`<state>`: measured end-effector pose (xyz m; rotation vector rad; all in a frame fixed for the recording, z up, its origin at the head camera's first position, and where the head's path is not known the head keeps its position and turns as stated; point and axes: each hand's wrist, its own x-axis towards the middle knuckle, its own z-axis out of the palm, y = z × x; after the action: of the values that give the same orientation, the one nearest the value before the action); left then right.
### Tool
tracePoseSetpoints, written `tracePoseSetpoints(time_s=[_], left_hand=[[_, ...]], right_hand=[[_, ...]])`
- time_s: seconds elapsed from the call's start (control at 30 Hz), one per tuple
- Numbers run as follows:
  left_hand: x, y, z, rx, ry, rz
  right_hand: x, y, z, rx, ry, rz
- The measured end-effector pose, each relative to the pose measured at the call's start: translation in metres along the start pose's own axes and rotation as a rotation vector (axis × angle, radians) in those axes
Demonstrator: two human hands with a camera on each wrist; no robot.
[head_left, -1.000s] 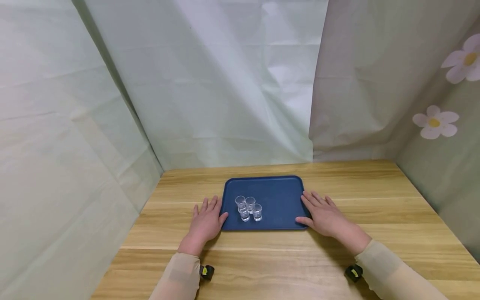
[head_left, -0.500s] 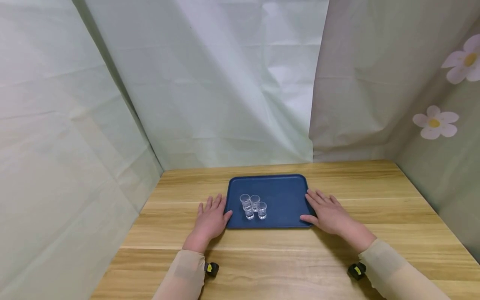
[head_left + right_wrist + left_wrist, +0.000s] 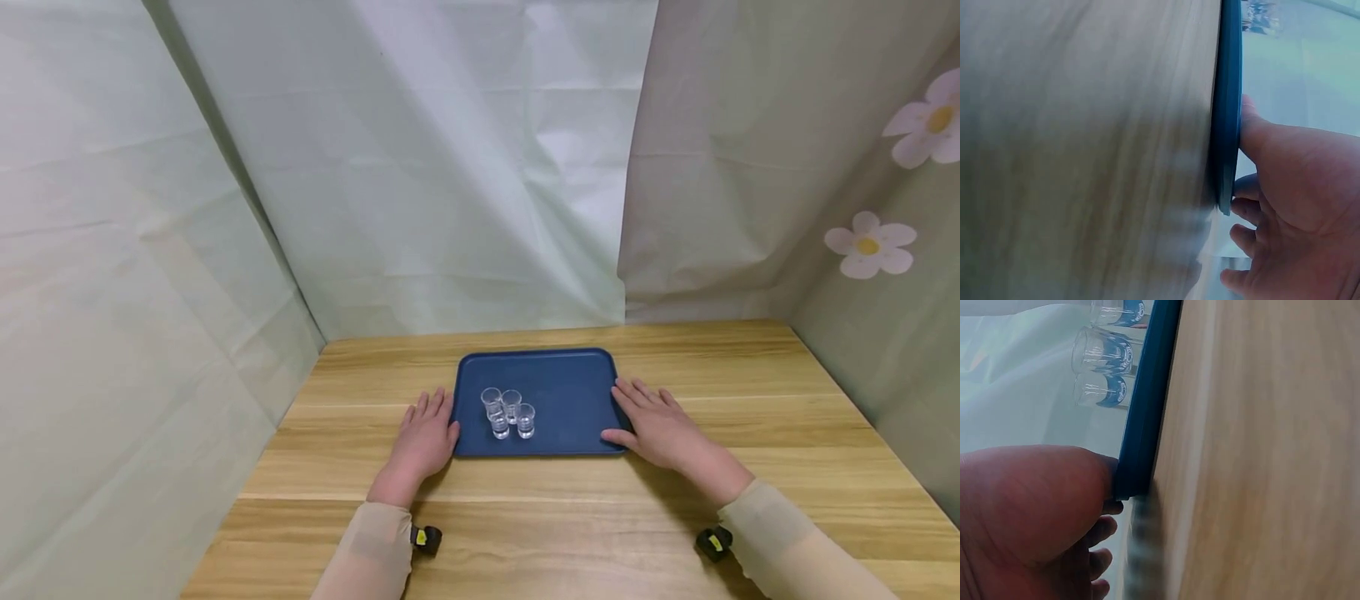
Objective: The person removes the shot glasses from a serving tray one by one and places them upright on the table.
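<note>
A blue rectangular tray (image 3: 570,408) lies flat on the wooden table. Several small clear shot glasses (image 3: 526,422) stand upright in a close cluster on its left half. My left hand (image 3: 423,442) touches the tray's left edge, fingers fairly straight and pointing away from me, thumb at the rim. At the opposite edge rests my right hand (image 3: 660,429), its fingers extended along the side and its thumb reaching over the near right corner. The left wrist view shows the palm beside the tray's corner, with glasses (image 3: 1100,353) beyond. In the right wrist view the thumb lies over the rim.
The wooden table (image 3: 540,525) extends around the tray on all sides. Pale cloth curtains (image 3: 450,167) enclose the back and sides, with printed white flowers (image 3: 870,245) at the right. A black device (image 3: 427,540) sits at the left wrist, another device (image 3: 714,543) at the right.
The tray slid slightly to the right with its glasses, both hands moving along with it. Over the last half second it is nearly still, and my left thumb has drawn back to the rim.
</note>
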<state>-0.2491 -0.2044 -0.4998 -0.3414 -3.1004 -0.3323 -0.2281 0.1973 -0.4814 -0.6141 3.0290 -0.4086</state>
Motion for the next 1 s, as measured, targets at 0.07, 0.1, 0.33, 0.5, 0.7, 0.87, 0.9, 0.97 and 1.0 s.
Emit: tracePoseSetpoints(time_s=[0.07, 0.1, 0.33, 0.5, 0.7, 0.87, 0.9, 0.97, 1.0], left_hand=[[0.0, 0.0, 0.001, -0.018, 0.013, 0.009], [0.001, 0.001, 0.001, -0.028, 0.023, 0.015], [0.002, 0.002, 0.005, -0.104, 0.04, 0.021], [0.0, 0.001, 0.006, -0.118, 0.042, 0.027], [0.001, 0.0, 0.006, -0.13, 0.036, 0.025], [0.0, 0.0, 0.007, -0.135, 0.038, 0.024], [0.0, 0.0, 0.007, -0.136, 0.038, 0.024], [0.0, 0.0, 0.008, -0.138, 0.037, 0.024], [0.0, -0.001, 0.009, -0.136, 0.036, 0.024]], right_hand=[[0.0, -0.001, 0.0, -0.003, 0.02, -0.009], [-0.001, -0.002, 0.0, -0.008, 0.032, -0.016], [0.001, -0.008, -0.001, -0.025, 0.106, -0.058], [0.007, -0.015, 0.0, -0.01, 0.173, -0.132], [0.015, -0.024, 0.0, 0.061, 0.248, -0.198], [0.02, -0.035, 0.003, 0.129, 0.242, -0.205], [0.021, -0.037, 0.004, 0.148, 0.235, -0.203], [0.021, -0.041, 0.005, 0.195, 0.206, -0.189], [0.021, -0.044, 0.006, 0.217, 0.193, -0.183]])
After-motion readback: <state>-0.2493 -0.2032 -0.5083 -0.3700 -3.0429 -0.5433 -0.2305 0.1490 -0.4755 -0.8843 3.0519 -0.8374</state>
